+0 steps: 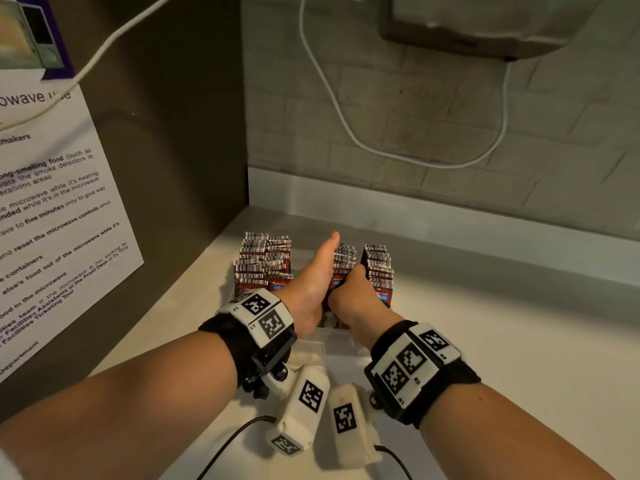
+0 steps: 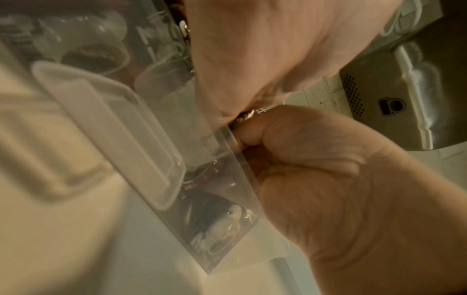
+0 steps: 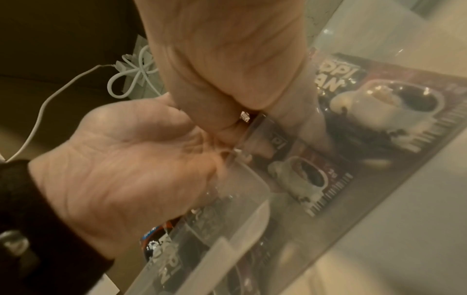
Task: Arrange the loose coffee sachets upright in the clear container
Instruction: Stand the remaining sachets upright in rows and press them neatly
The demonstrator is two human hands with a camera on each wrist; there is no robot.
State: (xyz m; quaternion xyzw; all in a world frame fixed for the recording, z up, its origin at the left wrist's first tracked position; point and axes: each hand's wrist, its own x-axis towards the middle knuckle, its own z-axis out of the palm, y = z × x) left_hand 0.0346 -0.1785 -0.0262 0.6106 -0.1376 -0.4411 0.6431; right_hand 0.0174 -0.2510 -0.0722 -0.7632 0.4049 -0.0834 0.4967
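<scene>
A clear container stands on the white counter, packed with several rows of dark red coffee sachets standing upright. My left hand is flat inside it, thumb raised, its palm pressing against the middle row of sachets. My right hand is curled into a fist around a bunch of those sachets, between the middle and right rows. In the right wrist view the right hand grips at the container wall, beside the open left palm. Fingertips are hidden among the sachets.
A brown cabinet side with a printed microwave notice stands close on the left. The tiled back wall carries a looping white cable and a metal appliance overhead. Bare white counter stretches to the right.
</scene>
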